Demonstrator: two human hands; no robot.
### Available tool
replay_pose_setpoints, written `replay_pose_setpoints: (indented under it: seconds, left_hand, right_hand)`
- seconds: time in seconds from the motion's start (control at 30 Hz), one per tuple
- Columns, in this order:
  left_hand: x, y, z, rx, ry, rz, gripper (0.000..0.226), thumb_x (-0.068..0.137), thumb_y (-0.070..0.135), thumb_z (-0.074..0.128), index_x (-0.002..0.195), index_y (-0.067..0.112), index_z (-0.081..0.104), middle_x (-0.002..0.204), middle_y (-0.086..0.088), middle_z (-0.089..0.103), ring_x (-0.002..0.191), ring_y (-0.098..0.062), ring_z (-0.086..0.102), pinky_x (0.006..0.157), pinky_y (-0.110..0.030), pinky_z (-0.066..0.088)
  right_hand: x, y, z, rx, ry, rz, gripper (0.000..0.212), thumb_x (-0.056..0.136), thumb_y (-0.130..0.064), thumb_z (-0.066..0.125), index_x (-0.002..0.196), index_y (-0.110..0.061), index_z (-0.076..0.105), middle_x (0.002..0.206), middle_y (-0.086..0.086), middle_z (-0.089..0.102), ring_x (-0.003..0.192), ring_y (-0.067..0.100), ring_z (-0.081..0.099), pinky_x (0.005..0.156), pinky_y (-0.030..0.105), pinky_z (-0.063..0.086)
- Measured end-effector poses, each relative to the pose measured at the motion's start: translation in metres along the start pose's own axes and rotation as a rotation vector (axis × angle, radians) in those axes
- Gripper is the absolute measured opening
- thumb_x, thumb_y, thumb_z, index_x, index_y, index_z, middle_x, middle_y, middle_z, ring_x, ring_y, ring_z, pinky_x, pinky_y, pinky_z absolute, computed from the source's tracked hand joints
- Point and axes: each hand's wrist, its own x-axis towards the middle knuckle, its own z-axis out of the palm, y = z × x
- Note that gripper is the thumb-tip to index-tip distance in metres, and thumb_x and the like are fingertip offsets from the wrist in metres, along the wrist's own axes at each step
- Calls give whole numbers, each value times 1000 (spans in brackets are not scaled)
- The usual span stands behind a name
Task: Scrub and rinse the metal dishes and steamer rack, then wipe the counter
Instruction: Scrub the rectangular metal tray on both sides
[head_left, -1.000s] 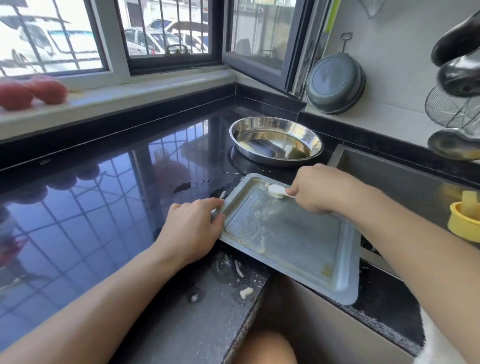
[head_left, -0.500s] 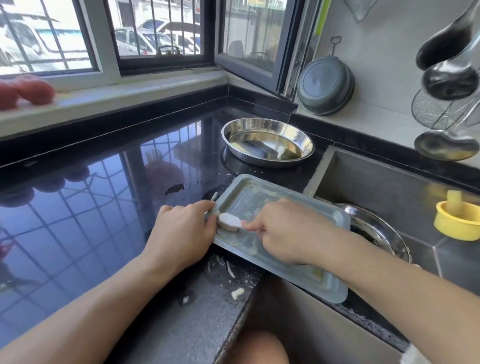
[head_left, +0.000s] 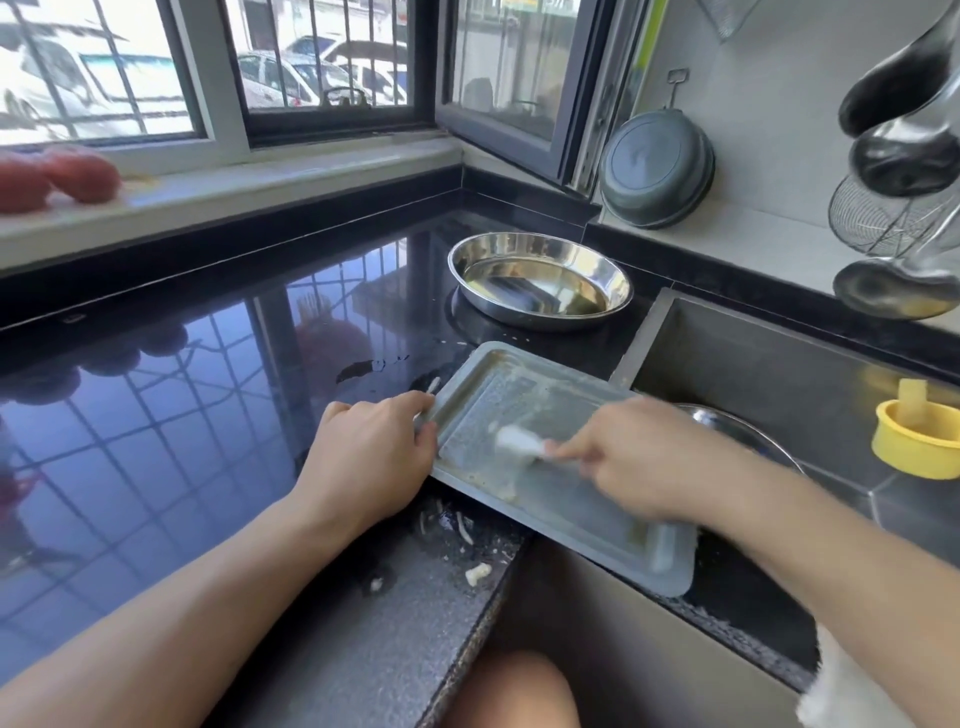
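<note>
One metal tray (head_left: 582, 525) is gripped at its nine-o'clock edge by the left hand (head_left: 371, 457), while one white brush (head_left: 519, 442) is pinched by the right hand (head_left: 639, 462); one round metal dish (head_left: 540, 280) sits at twelve o'clock.

Red tomatoes (head_left: 57, 176) on the white windowsill (head_left: 260, 182). Dark round pan (head_left: 655, 169) leaning against the tiled wall. Wire skimmer (head_left: 878, 218) and ladles (head_left: 904, 156) hanging at right. Yellow plastic cup (head_left: 917, 441) in the sink (head_left: 779, 374). Parked cars (head_left: 291, 78) beyond the barred window.

Matt metal tray (head_left: 566, 499), glossy counter (head_left: 208, 395)
</note>
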Motion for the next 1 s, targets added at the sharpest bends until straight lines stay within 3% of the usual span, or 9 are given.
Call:
replay_pose_setpoints:
  seconds: [0.1, 0.2, 0.27, 0.47, 0.57, 0.63, 0.73, 0.83, 1.0]
  left_hand:
    - [0, 0, 0, 2, -4, 0, 40, 105, 34, 44, 143, 29, 59, 110, 0, 78, 111, -27, 69, 102, -36, 38]
    - [0, -1, 0, 0, -1, 5, 40, 105, 34, 45, 142, 28, 59, 106, 1, 79, 109, -26, 70, 102, -36, 39]
    - [-1, 1, 0, 9, 6, 5, 41, 105, 35, 44, 142, 28, 59, 105, 0, 79, 108, -26, 70, 102, -36, 39]
    - [-2, 3, -2, 14, 0, -2, 41, 106, 34, 43, 143, 27, 59, 110, -2, 78, 110, -29, 69, 103, -37, 39]
    - [-1, 3, -1, 21, 1, -7, 40, 105, 34, 44, 142, 28, 58, 114, -2, 78, 113, -30, 67, 102, -37, 37]
    - [0, 3, -1, 24, -2, -10, 40, 105, 34, 44, 142, 28, 58, 115, -3, 77, 114, -30, 66, 101, -36, 36]
    - [-1, 4, -4, 6, -12, -16, 39, 105, 35, 46, 142, 28, 58, 118, -2, 76, 117, -30, 65, 102, -37, 37]
    - [-1, 4, -4, -6, -11, -16, 40, 105, 35, 45, 142, 27, 58, 119, -3, 76, 116, -30, 65, 102, -38, 36]
    - [0, 4, -1, -7, -6, -26, 39, 105, 34, 44, 141, 26, 57, 118, -5, 76, 114, -32, 65, 101, -37, 35]
  right_hand:
    - [17, 28, -16, 44, 70, 162, 48, 99, -23, 44, 128, -58, 59, 115, 2, 64, 83, 22, 60, 66, 32, 47]
    - [3, 12, -8, 100, -1, 28, 43, 101, -24, 48, 128, -54, 62, 80, -11, 59, 68, 15, 55, 56, 28, 40]
    - [-17, -12, 1, 113, -60, -109, 42, 101, -24, 51, 129, -53, 61, 71, -16, 49, 75, 14, 56, 65, 27, 43]
    - [8, 14, -16, 73, 11, 113, 46, 101, -22, 47, 129, -56, 60, 102, -9, 61, 74, 16, 58, 63, 29, 49]
    - [-9, -1, -7, 182, -110, -45, 39, 101, -25, 53, 126, -53, 64, 61, -23, 60, 59, 6, 49, 59, 22, 42]
    - [-16, -12, -1, 205, -138, -111, 38, 100, -25, 56, 127, -51, 65, 50, -28, 53, 58, 6, 46, 61, 17, 41]
    - [-20, -9, -2, 266, -140, -106, 40, 99, -24, 58, 122, -55, 65, 84, -25, 73, 81, 2, 63, 84, 17, 50]
    - [-34, 8, -2, 373, -202, -102, 45, 98, -28, 63, 101, -73, 62, 122, -2, 72, 121, 17, 62, 110, 39, 45]
    - [-41, 2, 4, 386, -191, -98, 41, 99, -36, 63, 107, -76, 57, 103, -8, 74, 109, 13, 67, 99, 31, 51]
